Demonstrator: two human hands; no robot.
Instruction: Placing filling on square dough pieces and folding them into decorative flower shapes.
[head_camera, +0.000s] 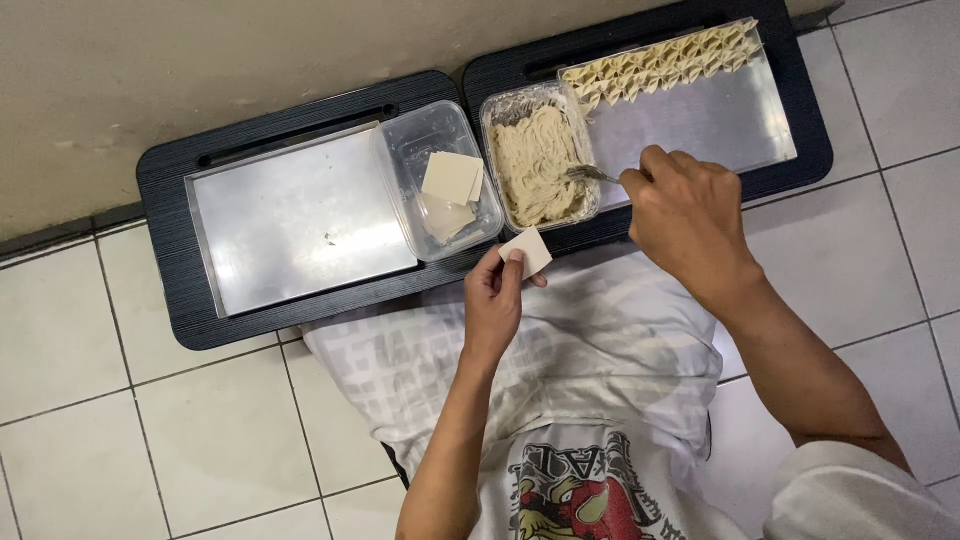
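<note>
My left hand (494, 300) holds a square pale dumpling wrapper (527, 250) flat on its fingertips, just below the plastic tubs. My right hand (688, 215) grips a metal spoon (590, 175) whose tip rests in the pale minced filling inside a clear tub (540, 160). A second clear tub (440, 180) to the left holds a few more square wrappers (452, 180). Along the back rim of the right steel tray (700, 125) lies a row of folded dumplings (665, 62).
Two black lap tables (170, 250) stand side by side against the wall on a white tiled floor. The left one carries a bare steel tray (300, 220). My lap in patterned cloth (560, 350) lies below the tables.
</note>
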